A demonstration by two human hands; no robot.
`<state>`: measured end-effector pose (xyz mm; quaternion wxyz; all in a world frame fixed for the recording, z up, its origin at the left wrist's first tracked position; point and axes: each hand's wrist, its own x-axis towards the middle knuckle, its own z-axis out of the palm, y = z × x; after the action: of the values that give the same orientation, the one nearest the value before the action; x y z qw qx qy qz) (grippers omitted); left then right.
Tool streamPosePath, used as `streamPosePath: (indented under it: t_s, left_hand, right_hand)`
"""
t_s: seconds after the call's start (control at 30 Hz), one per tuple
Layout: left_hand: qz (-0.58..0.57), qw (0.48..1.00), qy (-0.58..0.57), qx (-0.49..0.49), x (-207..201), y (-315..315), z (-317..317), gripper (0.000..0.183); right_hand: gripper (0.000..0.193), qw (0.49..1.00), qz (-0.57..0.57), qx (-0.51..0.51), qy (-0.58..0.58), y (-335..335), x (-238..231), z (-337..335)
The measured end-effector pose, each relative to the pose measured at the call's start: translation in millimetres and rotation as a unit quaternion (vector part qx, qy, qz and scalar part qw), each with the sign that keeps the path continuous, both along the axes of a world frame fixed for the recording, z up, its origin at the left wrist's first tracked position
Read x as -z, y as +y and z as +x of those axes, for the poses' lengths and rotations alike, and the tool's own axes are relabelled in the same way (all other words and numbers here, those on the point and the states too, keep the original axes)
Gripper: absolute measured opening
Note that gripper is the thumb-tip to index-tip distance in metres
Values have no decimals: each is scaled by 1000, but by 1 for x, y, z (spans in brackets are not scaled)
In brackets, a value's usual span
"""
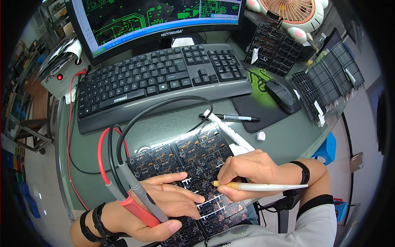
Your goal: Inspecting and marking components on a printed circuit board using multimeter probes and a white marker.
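A dark printed circuit board panel point(197, 164) with rows of repeated round and rectangular patterns lies tilted in front of me, its near end by my lap. My left hand point(164, 201) rests on its left part, fingers stretched over the surface. Between thumb and palm it holds a red test probe point(138, 210) and a grey-black test probe point(144, 195). My right hand point(247, 171) is closed over the panel's right side, pinching a white tapered pen-shaped tool point(267, 187) by its yellowish end. A white rod point(230, 131) runs behind that hand; whether I touch it is hidden.
Beyond the panel stand a black keyboard point(164, 78) and a monitor point(156, 24) showing green circuit traces. A black marker point(234, 118), a small white cap point(261, 136) and a mouse point(280, 95) lie to the right, near racked boards point(335, 72). Probe cables point(140, 113) loop above the panel.
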<state>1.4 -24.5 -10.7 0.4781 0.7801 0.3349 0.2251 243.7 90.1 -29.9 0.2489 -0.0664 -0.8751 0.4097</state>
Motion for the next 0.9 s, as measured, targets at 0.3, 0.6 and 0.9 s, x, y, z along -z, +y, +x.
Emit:
streamPosePath:
  t_s: [0.3, 0.6, 0.9]
  left_hand:
    - [-28, 999, -29, -6, -1, 1, 0, 45]
    - [-72, 975, -152, -147, -39, 5, 8, 31]
    - [-91, 937, -183, -282, -9, 8, 14, 32]
  right_hand:
    - [15, 999, 26, -43, -4, 0, -9, 0]
    - [28, 987, -141, -73, -25, 13, -57, -24]
    - [20, 899, -433, -2, -69, 17, -62, -23]
